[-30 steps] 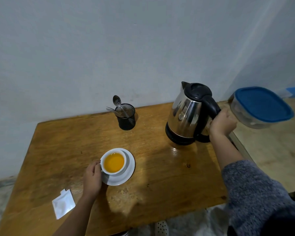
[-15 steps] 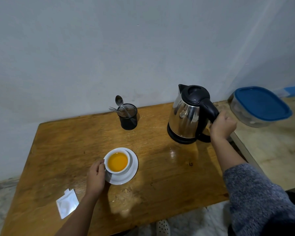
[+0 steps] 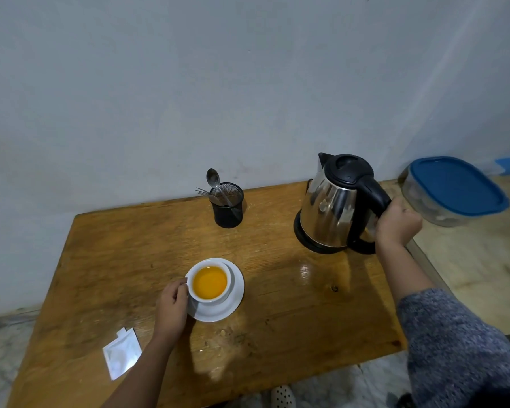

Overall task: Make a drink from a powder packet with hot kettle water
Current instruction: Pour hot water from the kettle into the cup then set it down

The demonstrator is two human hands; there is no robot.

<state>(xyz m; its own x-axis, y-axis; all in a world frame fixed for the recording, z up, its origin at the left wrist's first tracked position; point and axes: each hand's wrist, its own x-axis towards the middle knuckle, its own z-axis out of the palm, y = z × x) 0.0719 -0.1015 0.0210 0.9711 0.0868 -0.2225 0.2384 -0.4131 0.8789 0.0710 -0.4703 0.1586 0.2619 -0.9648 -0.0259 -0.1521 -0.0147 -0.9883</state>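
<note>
Right hand hides the kettle handle's middle; cup handle unseen.

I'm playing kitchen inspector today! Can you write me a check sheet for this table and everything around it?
Surface: wooden table, shiny, with a few crumbs or stains near the front edge.
Job's things: white cup of orange drink on a saucer; steel kettle upright on the table; torn white packet lying flat at the front left.
Clutter: black mesh holder with a spoon and fork; blue-lidded container on the neighbouring surface.
Grippers: left hand at the cup's side; right hand wrapped on the kettle handle.
Cables: nothing seen.
Surroundings: plain grey wall; pale floor below.
</note>
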